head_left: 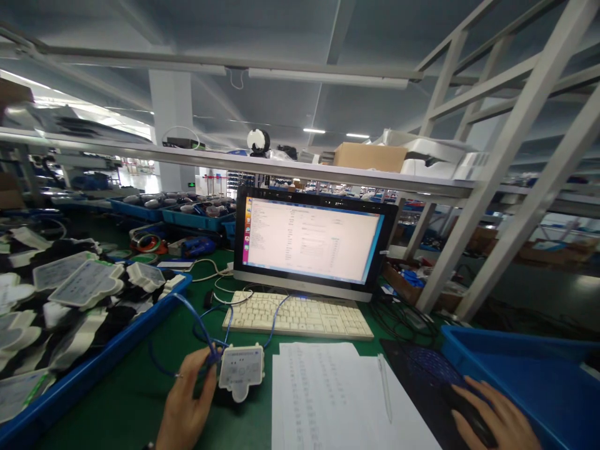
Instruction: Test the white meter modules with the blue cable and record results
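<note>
My left hand [187, 397] pinches the plug of a blue cable [199, 325] at the left side of a small white device [241, 372] lying on the green bench. The cable loops back toward the monitor [312, 240]. At the lower right, my right hand [497, 419] curls over a black mouse [469, 412] on a dark mouse pad [422, 375]. A beige keyboard [297, 315] lies in front of the lit monitor. A printed sheet [328, 400] with a white pen [385, 387] on it lies between my hands.
A blue tray [94, 362] full of several white devices runs along the left. Another blue bin [529, 369] sits at the right. More blue trays [197, 219], cables and a white steel frame [506, 169] stand behind. A shelf [300, 167] above carries a cardboard box [370, 156].
</note>
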Demonstrator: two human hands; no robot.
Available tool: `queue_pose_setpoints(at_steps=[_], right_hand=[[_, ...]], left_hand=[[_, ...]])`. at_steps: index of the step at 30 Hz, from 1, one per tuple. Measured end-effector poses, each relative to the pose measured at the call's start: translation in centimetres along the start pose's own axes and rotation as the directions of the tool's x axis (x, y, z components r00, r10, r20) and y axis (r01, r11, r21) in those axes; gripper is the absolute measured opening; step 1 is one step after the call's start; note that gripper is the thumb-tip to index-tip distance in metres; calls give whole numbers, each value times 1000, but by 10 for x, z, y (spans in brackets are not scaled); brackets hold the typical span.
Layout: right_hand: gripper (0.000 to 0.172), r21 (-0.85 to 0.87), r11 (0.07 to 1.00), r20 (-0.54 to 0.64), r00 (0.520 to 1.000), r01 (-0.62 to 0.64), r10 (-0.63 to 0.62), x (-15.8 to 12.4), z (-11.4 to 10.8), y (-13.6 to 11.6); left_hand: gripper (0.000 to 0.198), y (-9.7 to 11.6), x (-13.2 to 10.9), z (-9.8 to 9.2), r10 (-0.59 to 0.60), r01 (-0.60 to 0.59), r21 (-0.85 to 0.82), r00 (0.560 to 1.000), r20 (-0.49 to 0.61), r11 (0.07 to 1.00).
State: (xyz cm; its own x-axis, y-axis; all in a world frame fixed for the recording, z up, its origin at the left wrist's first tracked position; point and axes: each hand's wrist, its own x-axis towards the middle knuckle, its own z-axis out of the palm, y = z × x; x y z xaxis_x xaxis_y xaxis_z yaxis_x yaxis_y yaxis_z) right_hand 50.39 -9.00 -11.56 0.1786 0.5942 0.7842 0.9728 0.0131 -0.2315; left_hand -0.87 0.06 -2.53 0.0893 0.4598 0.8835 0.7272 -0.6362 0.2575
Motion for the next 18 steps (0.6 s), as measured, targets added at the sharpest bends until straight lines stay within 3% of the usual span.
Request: queue_pose_setpoints(at_steps=[1,3,5,7,10,14,18], right_hand=[[38,38,999,38,999,-20,18,7,-4,-14],[36,83,985,255,959,-149,124,21,-8,-42],[40,27,957,537,812,-288,230,36,-6,-68],[43,-29,939,680,682,-343,270,51,1,-87],[37,-59,911,747,587,-407,311,67,14,-101],[32,27,853,829,489,-521,272,75,28,-100],[29,138,699,852,443,-702,277,78,26,-101]], left_hand=[[28,0,1,-1,-58,58,-6,998,-21,998],[33,-1,2,-2,-194,194,-1,980,-35,981],[43,-2,4,-2,-325,325,12,946,-5,946],[53,-3,7,-1,-431,430,31,901,48,902],[60,-1,12,-3,-509,503,78,850,136,861],[60,3,16,-6,-537,512,167,818,207,843],[57,6,18,-6,-565,523,216,778,275,825]])
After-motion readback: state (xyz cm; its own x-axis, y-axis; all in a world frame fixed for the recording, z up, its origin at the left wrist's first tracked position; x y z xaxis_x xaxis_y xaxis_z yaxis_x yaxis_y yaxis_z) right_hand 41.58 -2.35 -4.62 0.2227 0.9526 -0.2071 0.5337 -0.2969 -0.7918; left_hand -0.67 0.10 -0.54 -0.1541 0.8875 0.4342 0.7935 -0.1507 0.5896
